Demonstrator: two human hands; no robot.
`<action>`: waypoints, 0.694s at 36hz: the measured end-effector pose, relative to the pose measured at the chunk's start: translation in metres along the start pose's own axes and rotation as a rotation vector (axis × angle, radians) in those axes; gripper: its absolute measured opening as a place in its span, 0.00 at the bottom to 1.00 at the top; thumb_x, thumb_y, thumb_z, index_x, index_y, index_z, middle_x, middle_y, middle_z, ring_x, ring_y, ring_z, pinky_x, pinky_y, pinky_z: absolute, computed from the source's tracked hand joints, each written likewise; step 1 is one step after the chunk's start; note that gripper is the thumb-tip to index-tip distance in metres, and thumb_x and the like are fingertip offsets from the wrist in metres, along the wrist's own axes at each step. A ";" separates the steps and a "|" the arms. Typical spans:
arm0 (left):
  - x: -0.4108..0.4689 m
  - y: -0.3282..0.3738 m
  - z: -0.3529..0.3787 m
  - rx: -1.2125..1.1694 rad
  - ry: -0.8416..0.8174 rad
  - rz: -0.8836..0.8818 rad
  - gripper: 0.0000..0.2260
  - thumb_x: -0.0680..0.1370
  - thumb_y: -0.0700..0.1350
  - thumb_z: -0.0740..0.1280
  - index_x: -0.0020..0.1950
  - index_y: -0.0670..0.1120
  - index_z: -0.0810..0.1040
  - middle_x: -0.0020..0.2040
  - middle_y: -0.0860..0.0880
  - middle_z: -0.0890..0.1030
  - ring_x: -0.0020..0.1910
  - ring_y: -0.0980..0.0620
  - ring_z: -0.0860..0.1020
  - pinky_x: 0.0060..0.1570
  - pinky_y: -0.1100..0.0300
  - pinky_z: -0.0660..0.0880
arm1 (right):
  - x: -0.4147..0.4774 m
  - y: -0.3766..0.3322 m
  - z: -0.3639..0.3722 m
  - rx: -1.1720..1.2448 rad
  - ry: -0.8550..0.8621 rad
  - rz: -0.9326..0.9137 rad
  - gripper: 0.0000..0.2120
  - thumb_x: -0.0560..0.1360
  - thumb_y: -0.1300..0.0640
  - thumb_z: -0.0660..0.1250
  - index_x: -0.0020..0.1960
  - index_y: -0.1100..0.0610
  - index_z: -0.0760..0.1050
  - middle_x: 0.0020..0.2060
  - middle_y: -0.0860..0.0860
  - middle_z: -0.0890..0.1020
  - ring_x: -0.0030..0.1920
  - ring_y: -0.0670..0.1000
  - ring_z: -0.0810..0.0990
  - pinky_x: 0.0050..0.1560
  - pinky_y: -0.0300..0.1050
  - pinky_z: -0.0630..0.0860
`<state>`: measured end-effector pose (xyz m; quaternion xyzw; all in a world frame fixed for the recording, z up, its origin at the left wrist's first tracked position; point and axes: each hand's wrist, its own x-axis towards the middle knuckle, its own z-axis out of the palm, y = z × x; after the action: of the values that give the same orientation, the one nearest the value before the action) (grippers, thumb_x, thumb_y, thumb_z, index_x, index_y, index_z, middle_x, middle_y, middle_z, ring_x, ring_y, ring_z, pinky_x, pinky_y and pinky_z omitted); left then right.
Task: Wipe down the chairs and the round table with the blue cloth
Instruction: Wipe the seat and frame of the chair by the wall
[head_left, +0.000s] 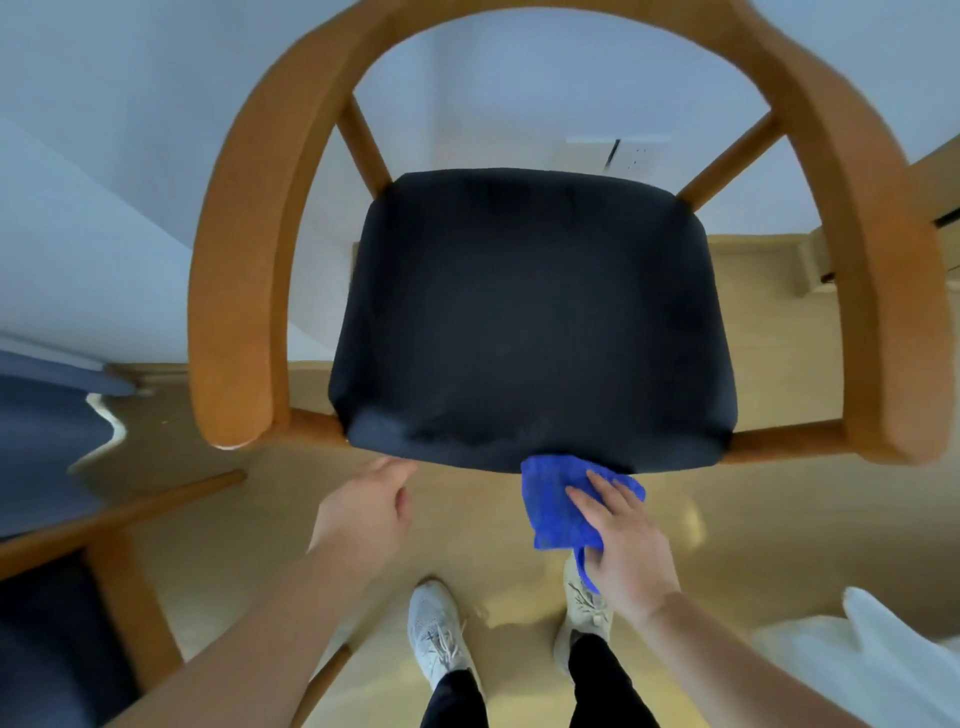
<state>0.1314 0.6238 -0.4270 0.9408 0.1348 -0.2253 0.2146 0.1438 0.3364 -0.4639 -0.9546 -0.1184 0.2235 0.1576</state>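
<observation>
A small, bright blue terry cloth (558, 512) is held at the front edge of the black padded seat (519, 312) of a curved wooden armchair (244, 260). It is clamped in the right grip (623, 540), with fingers spread over it and a tail hanging below. It is judged light, limp and unlikely to slip, and best taken bunched in the palm. The left grip (369, 509) is loosely curled and empty, just beside the seat's front corner.

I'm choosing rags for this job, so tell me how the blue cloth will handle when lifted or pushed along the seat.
The blue cloth is probably floppy: it bunches under the right hand and a strip dangles below the palm. It looks light, since one hand holds it. Its fuzzy surface would likely drag rather than slide on the seat.
</observation>
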 end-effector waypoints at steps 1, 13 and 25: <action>-0.001 -0.002 -0.001 -0.003 0.007 -0.001 0.16 0.77 0.42 0.60 0.64 0.49 0.75 0.61 0.51 0.76 0.55 0.48 0.76 0.47 0.58 0.72 | 0.010 -0.009 -0.006 0.035 0.057 0.007 0.32 0.55 0.66 0.79 0.59 0.54 0.81 0.61 0.56 0.80 0.56 0.62 0.81 0.39 0.52 0.83; -0.011 -0.017 -0.003 -0.044 0.052 -0.009 0.16 0.77 0.42 0.60 0.64 0.49 0.75 0.59 0.51 0.76 0.54 0.49 0.76 0.44 0.60 0.69 | 0.093 -0.087 -0.021 -0.246 -0.174 -0.037 0.32 0.77 0.60 0.62 0.77 0.46 0.54 0.79 0.51 0.51 0.77 0.60 0.50 0.72 0.57 0.56; -0.065 -0.014 -0.048 -0.081 0.093 -0.100 0.18 0.73 0.47 0.54 0.57 0.45 0.77 0.50 0.47 0.78 0.50 0.45 0.75 0.43 0.54 0.74 | 0.060 -0.099 -0.085 0.272 -0.166 -0.062 0.24 0.73 0.63 0.62 0.67 0.48 0.71 0.62 0.43 0.72 0.54 0.51 0.77 0.55 0.45 0.72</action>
<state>0.0879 0.6481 -0.3611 0.9329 0.2003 -0.1861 0.2343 0.2205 0.4245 -0.3799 -0.8985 -0.1293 0.3105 0.2819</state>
